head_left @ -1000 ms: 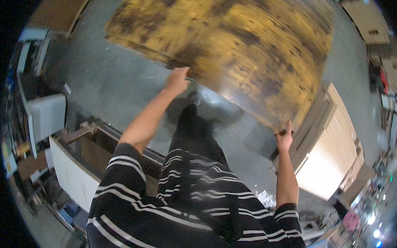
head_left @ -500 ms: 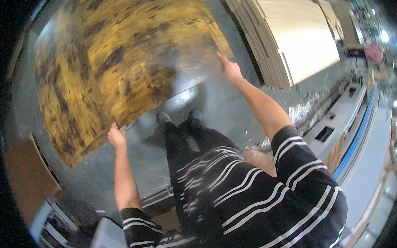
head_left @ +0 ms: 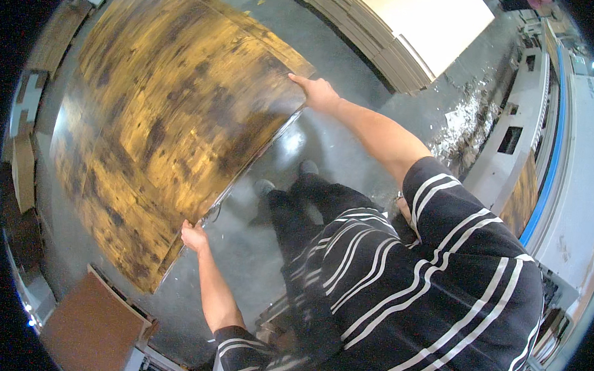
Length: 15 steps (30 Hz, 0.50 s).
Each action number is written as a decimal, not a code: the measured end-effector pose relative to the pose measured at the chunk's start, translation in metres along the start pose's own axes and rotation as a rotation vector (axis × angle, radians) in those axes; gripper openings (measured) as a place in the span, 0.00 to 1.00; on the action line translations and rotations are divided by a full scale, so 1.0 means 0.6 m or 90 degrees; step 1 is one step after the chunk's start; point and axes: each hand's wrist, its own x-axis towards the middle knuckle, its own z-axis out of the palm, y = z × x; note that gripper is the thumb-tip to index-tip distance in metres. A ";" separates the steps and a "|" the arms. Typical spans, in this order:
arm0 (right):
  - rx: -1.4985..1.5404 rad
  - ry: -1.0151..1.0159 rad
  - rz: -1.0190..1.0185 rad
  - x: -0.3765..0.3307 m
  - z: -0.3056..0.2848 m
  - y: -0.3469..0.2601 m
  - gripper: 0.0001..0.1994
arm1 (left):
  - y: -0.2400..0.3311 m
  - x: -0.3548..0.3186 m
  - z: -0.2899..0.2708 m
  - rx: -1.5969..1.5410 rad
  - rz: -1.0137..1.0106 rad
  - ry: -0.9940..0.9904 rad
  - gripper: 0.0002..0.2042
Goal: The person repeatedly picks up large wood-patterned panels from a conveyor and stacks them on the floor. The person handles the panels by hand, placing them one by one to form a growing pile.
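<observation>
A large wood-grain panel (head_left: 181, 107), mottled yellow and dark brown, is held out in front of me at a slant. My left hand (head_left: 193, 235) grips its near edge towards the left corner, thumb on top and fingers beneath. Near the right corner, my right hand (head_left: 317, 93) is closed on the same edge, thumb over the upper face. The fingers under the panel are mostly hidden. Thin frayed strips hang along the edge between the hands.
A stack of pale boards (head_left: 376, 36) stands at the far right. Shiny scraps (head_left: 469, 120) litter the grey floor beside a long machine (head_left: 511, 138) with a blue strip. Brown board (head_left: 95, 322) lies at lower left; more boards (head_left: 24, 173) line the left side.
The panel has swung so its near edge runs more steeply, with both hands still on it. My view has turned left, showing more brown board at lower left. The pale stack sits higher in view.
</observation>
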 end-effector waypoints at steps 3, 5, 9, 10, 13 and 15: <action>-0.025 0.003 -0.009 0.008 0.002 0.001 0.38 | -0.010 0.002 -0.005 -0.027 0.028 -0.013 0.18; -0.039 -0.005 -0.019 0.014 0.008 0.004 0.39 | 0.000 0.000 -0.014 0.106 0.054 -0.045 0.19; -0.054 0.011 -0.051 0.020 0.023 0.004 0.42 | 0.033 -0.003 -0.041 0.188 0.088 -0.074 0.21; -0.061 0.022 -0.069 0.025 0.026 0.002 0.43 | 0.039 0.000 -0.045 0.207 0.088 -0.094 0.20; -0.111 -0.021 0.018 0.042 0.032 -0.010 0.45 | 0.041 0.006 -0.043 0.233 0.078 -0.082 0.11; -0.156 -0.050 0.050 0.049 0.031 -0.012 0.46 | 0.033 0.011 -0.034 0.217 0.080 -0.070 0.04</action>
